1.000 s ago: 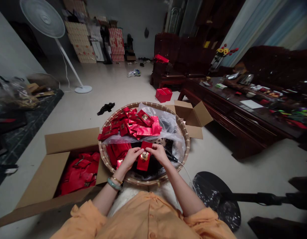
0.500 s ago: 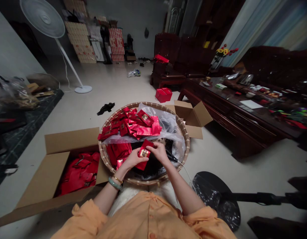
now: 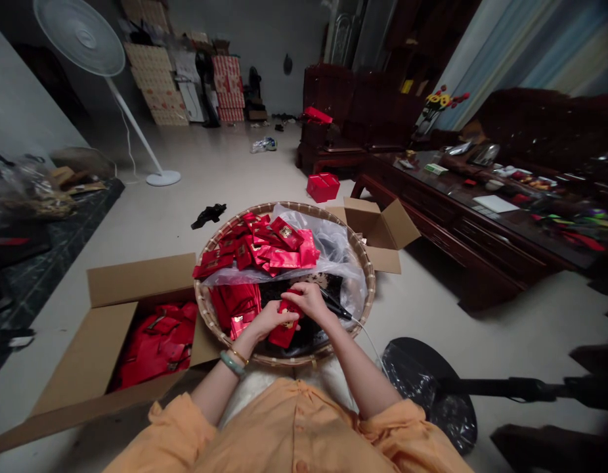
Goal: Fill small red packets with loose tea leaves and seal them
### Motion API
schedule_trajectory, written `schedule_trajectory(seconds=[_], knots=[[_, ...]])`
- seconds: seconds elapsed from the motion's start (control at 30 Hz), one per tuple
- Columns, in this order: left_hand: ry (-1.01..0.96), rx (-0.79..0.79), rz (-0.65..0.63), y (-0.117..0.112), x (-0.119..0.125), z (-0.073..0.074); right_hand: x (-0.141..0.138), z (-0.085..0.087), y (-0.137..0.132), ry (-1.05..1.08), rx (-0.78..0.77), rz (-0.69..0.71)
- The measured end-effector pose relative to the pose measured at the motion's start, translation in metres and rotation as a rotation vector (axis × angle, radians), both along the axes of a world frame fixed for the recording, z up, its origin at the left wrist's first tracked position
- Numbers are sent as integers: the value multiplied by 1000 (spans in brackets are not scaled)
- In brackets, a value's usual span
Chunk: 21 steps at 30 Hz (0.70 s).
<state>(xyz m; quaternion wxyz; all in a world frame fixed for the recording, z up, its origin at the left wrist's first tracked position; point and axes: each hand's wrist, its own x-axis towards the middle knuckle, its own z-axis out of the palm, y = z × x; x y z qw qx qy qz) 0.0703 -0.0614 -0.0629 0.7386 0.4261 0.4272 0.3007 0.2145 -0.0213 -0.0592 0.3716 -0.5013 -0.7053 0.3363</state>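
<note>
My left hand [image 3: 268, 320] and my right hand [image 3: 310, 301] are both closed on one small red packet [image 3: 284, 332], held over the near side of a round woven basket [image 3: 205, 303]. My right fingers pinch the packet's top edge while my left grips its side. A heap of red packets [image 3: 264, 246] lies on clear plastic [image 3: 333, 246] at the basket's far side. A stack of flat red packets [image 3: 235, 303] sits in the basket just left of my hands. A black tool with a white cord [image 3: 339, 309] lies under my right hand.
An open cardboard box [image 3: 121, 279] with red bags [image 3: 156, 341] stands on the floor to the left. A smaller open box [image 3: 377, 230] sits behind the basket. A dark wooden table [image 3: 461, 217] runs along the right. A standing fan [image 3: 82, 33] is far left; a black round base [image 3: 427, 387] is near right.
The red packet went from upright between both hands to lower and tilted. My right hand has closed over its top edge and both hands sank slightly toward the basket.
</note>
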Motion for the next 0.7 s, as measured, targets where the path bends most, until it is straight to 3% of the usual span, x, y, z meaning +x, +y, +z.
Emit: schedule_trajectory(seconds=[0.1, 0.17, 0.23, 0.33, 0.47, 0.7], knots=[[-13, -44, 91, 0, 1, -3, 21, -11, 5, -122, 49, -119], [-31, -68, 135, 1, 0, -5, 41, -20, 5, -354, 76, -214], [-49, -74, 162, 3, -2, -7, 60, -31, 2, -609, -21, -315], [-73, -70, 193, 4, -2, -11, 76, -45, -4, -790, -192, -277], [-81, -62, 198, 4, -2, -14, 81, -47, -4, -764, -220, -223], [-74, -60, 266, 4, -3, -13, 84, -23, -1, -672, -190, -160]])
